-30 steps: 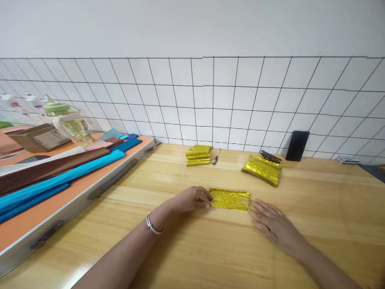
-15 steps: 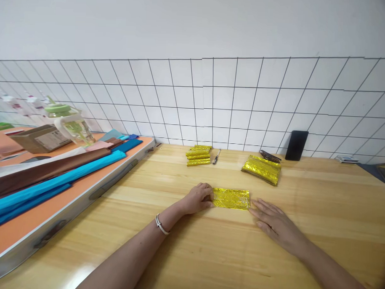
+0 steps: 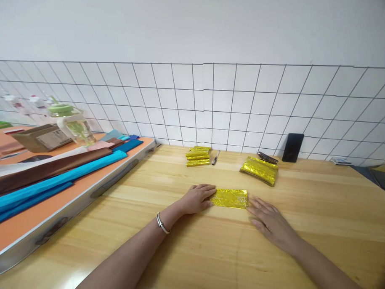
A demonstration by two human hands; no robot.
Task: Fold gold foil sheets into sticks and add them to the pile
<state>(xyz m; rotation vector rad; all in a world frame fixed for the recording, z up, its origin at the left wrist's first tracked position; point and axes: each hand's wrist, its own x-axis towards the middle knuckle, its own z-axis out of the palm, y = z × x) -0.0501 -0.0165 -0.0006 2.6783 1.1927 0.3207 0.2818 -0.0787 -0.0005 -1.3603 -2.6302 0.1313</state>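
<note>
A rectangular sheet of shiny gold foil paper (image 3: 230, 198) lies flat on the wooden table between my hands. My left hand (image 3: 197, 199), with a bracelet at the wrist, rests on the sheet's left end, fingers stretched out and thumb at the lower corner. On the other side, my right hand (image 3: 270, 221) lies flat with its fingertips at the right edge. Beyond them, several narrow folded gold strips (image 3: 198, 157) are piled up. A stack of flat gold sheets (image 3: 259, 170) sits to the right of that pile.
Beside the strips lies a pen (image 3: 215, 158). A dark slim object (image 3: 268, 157) touches the gold stack, and a black phone-like slab (image 3: 292, 148) leans on the wall. An orange-topped board (image 3: 83, 195) at left carries rolled coloured paper, a cardboard box (image 3: 43, 138) and a green-lidded bottle (image 3: 75, 123).
My left fingers have straightened and spread further over the sheet's left end. My right hand stays at the right edge. The whole view has shifted slightly.
</note>
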